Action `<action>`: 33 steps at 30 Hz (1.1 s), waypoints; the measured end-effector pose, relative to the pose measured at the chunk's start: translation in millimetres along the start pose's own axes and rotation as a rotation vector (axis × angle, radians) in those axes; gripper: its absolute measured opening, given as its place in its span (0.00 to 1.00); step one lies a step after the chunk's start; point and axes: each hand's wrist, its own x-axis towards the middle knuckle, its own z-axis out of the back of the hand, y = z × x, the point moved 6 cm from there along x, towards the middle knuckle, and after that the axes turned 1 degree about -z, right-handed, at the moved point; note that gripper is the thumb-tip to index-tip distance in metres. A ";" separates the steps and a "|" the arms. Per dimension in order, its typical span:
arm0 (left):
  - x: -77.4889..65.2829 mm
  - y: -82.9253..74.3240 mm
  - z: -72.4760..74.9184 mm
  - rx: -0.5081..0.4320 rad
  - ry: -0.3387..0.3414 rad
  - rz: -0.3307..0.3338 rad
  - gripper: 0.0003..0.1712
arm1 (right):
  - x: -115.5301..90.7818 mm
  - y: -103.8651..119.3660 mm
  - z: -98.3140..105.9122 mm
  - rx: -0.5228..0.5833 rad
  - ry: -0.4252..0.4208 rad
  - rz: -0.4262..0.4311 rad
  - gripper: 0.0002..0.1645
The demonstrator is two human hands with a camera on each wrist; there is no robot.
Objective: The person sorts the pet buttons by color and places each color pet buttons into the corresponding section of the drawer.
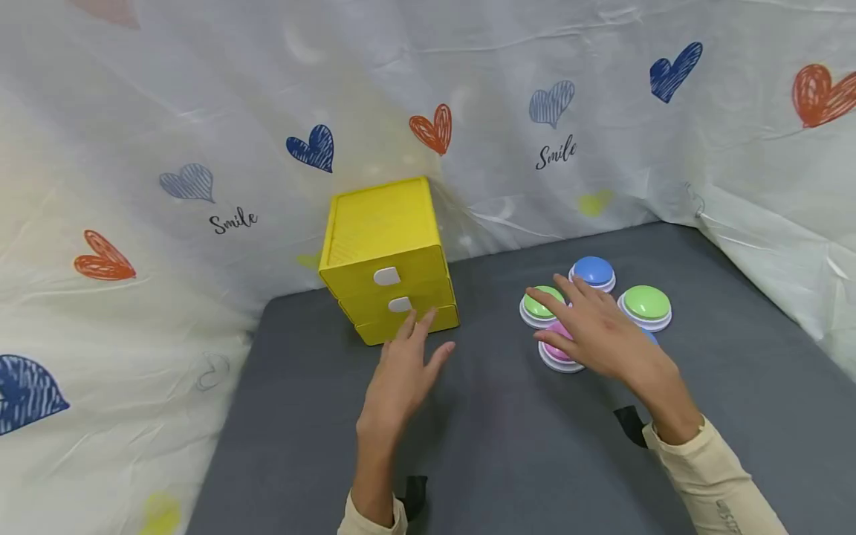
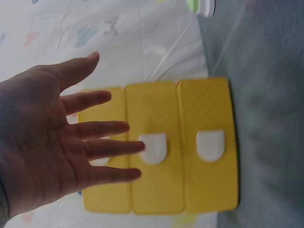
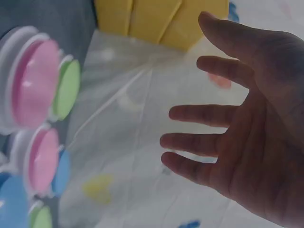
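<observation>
A yellow box with three drawers (image 1: 384, 223) stands at the back of the dark table, its white handles facing me. My left hand (image 1: 401, 383) reaches toward it with fingers spread and holds nothing. In the left wrist view the fingers overlap the drawer fronts (image 2: 156, 190). Over a cluster of round push buttons hovers my right hand (image 1: 605, 331), fingers extended and empty. A pink button (image 3: 38, 85), a green button (image 1: 647, 303) and a blue button (image 1: 594, 271) belong to that cluster, all on white bases. The hand partly hides several of them in the head view.
A white sheet (image 1: 481, 67) printed with hearts and the word Smile hangs behind and beside the table (image 1: 495, 461). The yellow box stands close to this sheet. Black straps (image 1: 631, 426) show at both wrists.
</observation>
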 end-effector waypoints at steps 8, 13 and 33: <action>7.2 16.8 73.7 -0.061 -0.354 -0.054 0.32 | 51.9 68.9 11.0 -0.039 -0.178 0.243 0.30; 22.2 36.8 115.6 -0.075 -0.472 0.030 0.31 | 87.8 113.4 8.5 0.002 -0.232 0.314 0.21; 70.2 88.5 134.0 -0.050 -0.322 0.214 0.30 | 163.6 162.1 -30.9 0.048 -0.261 0.229 0.17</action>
